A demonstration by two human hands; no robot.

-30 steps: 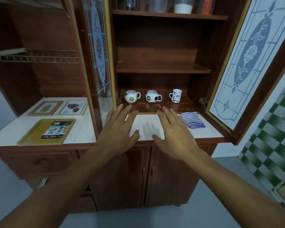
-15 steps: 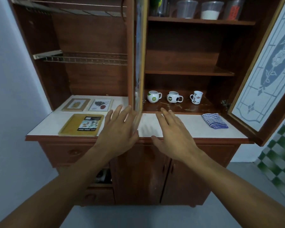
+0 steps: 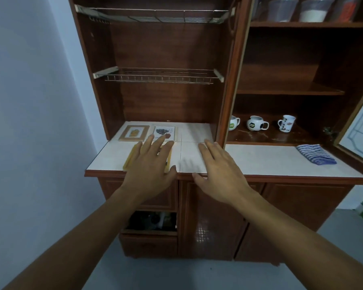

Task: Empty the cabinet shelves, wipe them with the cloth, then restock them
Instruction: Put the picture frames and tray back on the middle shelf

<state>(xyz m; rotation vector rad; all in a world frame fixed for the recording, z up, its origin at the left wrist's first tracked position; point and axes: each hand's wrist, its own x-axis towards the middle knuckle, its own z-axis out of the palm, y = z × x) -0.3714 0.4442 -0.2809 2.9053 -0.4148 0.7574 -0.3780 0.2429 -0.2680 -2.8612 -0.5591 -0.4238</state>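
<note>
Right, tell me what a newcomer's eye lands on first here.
Two open hands dominate the middle: the left hand spread over a yellow tray, the right hand over the white counter. Next come three mugs on the lowest right-hand shelf, and the blue striped cloth on the counter's right end.

Two framed pictures [image 3: 134, 133] are set side by side at the back left of the counter [image 3: 260, 160], a tray [image 3: 130, 158] lying just before them. Three mugs [image 3: 256, 123] are ranged on the lowest right-hand shelf [image 3: 266, 137], the cloth [image 3: 315, 154] laid on the counter before it.
</note>
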